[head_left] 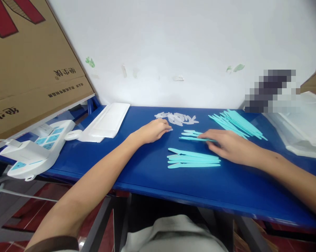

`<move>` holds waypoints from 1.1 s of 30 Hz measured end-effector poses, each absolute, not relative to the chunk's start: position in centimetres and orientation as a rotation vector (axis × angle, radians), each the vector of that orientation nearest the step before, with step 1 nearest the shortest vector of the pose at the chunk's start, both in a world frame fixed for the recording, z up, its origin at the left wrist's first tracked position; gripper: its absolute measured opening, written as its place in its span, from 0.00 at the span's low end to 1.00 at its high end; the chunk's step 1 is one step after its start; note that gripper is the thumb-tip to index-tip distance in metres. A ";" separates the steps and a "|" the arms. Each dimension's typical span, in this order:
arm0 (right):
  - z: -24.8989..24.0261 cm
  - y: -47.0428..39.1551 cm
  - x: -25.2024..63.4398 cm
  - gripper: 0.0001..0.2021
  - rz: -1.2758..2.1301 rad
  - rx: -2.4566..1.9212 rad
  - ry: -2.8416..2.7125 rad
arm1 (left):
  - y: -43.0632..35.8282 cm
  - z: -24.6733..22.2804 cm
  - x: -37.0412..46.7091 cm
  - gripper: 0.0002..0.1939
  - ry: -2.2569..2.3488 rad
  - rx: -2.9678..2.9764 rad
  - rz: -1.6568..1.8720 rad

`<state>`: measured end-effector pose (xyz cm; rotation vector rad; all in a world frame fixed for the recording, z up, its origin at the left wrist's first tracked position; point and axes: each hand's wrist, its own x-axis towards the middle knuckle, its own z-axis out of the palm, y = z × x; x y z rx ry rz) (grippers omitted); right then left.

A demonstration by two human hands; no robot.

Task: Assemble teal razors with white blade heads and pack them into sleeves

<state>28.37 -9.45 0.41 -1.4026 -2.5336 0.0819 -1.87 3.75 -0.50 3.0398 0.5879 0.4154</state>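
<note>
My left hand (156, 130) is closed in a pinch at the near edge of a pile of small clear plastic caps (177, 118), with one cap (170, 130) showing at its fingertips. To the right, my right hand (224, 143) has its thumb and fingers round a few thin turquoise eyebrow razors (190, 138), whose ends point left. Nearer me, several more turquoise razors (193, 161) lie side by side on the blue table. A larger heap of razors (236, 122) rests beyond my right hand; its near side is partly hidden by that hand.
On the left stand a white power strip (55, 140) with a plugged-in adapter and a flat white packet (107, 122). A large cardboard box (37, 63) leans behind them. Clear plastic bags (302, 129) lie at the right. A white wall (173, 45) closes off the back of the table.
</note>
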 end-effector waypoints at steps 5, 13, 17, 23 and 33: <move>0.5 -9.4 28.3 0.21 0.084 -1.398 -2.522 | 4.2 -0.8 -1.8 0.21 0.629 3.110 0.407; 0.6 -9.4 28.2 0.21 0.108 -1.383 -2.514 | 4.2 -0.8 -1.9 0.21 0.631 3.101 0.367; 0.5 -9.4 28.2 0.20 0.105 -1.382 -2.502 | 4.3 -1.0 -1.9 0.20 0.640 3.101 0.413; 0.4 -9.3 28.3 0.21 0.101 -1.383 -2.505 | 4.5 -1.2 -2.1 0.17 0.629 2.983 0.553; 0.3 -9.5 28.4 0.23 0.026 -1.392 -2.457 | 2.7 -0.2 -1.5 0.09 0.560 2.569 0.626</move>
